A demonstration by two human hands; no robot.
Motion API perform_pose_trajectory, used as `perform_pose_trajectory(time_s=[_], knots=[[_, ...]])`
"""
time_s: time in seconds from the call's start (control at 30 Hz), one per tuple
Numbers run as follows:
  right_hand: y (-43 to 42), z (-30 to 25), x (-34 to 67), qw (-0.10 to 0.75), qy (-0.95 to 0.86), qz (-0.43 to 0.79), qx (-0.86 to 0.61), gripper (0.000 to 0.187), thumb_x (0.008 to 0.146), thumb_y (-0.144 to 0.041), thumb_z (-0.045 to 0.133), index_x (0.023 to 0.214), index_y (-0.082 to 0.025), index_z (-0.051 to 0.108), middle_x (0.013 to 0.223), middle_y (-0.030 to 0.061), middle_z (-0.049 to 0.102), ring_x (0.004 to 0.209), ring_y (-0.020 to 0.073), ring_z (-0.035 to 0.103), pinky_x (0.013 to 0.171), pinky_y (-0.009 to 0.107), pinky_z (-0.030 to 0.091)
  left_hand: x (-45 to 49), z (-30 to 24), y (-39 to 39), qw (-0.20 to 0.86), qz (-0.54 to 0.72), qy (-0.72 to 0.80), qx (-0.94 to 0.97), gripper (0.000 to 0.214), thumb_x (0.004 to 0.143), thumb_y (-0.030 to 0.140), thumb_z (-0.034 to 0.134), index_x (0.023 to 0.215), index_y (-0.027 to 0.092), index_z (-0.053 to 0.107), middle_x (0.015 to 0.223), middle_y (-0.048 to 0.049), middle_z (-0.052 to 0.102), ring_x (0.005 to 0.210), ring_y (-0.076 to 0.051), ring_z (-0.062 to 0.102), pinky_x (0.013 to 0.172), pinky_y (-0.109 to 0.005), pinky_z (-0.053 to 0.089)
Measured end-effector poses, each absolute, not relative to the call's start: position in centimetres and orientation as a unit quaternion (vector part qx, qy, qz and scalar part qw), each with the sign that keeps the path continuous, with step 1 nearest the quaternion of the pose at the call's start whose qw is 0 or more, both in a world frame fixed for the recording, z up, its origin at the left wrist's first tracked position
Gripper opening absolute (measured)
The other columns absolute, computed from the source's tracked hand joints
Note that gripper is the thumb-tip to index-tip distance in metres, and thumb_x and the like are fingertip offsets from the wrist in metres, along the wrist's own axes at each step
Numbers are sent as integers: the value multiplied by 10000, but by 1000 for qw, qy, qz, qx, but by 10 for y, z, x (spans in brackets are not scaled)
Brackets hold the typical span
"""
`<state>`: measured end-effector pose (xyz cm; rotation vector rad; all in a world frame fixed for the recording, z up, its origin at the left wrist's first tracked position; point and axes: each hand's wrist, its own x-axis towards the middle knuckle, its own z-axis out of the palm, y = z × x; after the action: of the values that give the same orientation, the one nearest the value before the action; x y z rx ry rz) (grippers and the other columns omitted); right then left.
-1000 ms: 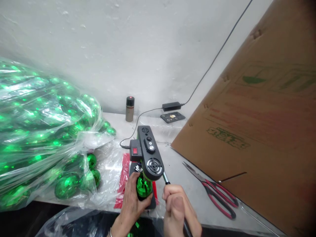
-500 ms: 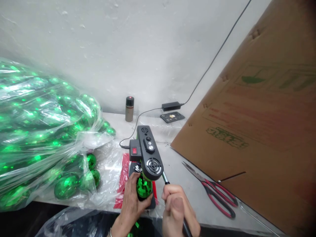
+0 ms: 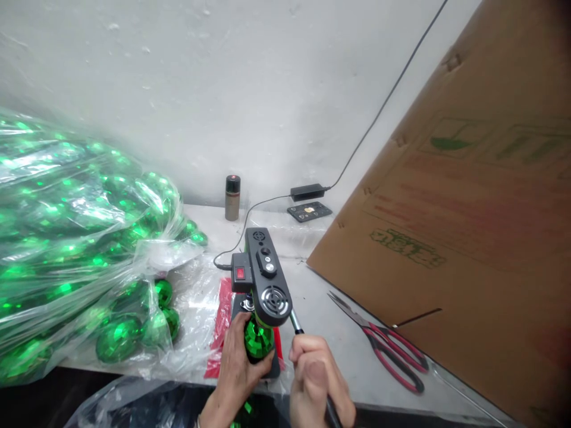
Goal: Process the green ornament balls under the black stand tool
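Under one black plastic press (image 3: 266, 276), the left hand (image 3: 238, 365) clasps one green faceted ball (image 3: 257, 342), the right hand (image 3: 314, 380) clenches its metal lever (image 3: 295, 323); one clear plastic bag (image 3: 66, 238) holds more.

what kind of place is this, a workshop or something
Probably a small assembly or packing workshop. A clear bag of shiny green balls lies at left, the left hand holds a green ball under a small black machine while the right hand grips its lever, and large printed cardboard leans at right.

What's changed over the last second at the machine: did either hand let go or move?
Nothing visibly changed. The left hand still cups the green ball under the black machine, and the right hand still grips the lever handle. Only the view drifted slightly.
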<state>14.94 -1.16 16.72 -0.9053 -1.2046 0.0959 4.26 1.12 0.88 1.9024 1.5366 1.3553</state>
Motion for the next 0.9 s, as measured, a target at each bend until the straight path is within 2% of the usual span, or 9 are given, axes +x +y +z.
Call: perform_pose_trajectory(time_s=[0.27,0.6,0.9], knots=[[-9,160,150,729,-548,31,-409,437,1157,-241,494,721,-227,517,657,-41,573,525,99,526,525,261,381,43,7,12,175,480,543,666,712,838,320,817,1482,177,550,1434,-220,734,1326,-412,749,1076,-625,652],[-11,160,153,724,-562,38,-397,410,1162,-221,467,759,-224,544,702,-35,598,573,102,561,544,254,408,44,10,12,182,478,544,665,702,830,286,814,1476,183,560,1426,-214,741,1312,-413,757,1074,-628,646],[-8,158,153,722,-566,27,-397,411,1167,-212,454,762,-227,530,705,-44,581,567,95,540,544,255,397,44,7,12,192,478,552,656,691,839,291,805,1479,183,569,1439,-208,734,1331,-397,742,1101,-619,630]])
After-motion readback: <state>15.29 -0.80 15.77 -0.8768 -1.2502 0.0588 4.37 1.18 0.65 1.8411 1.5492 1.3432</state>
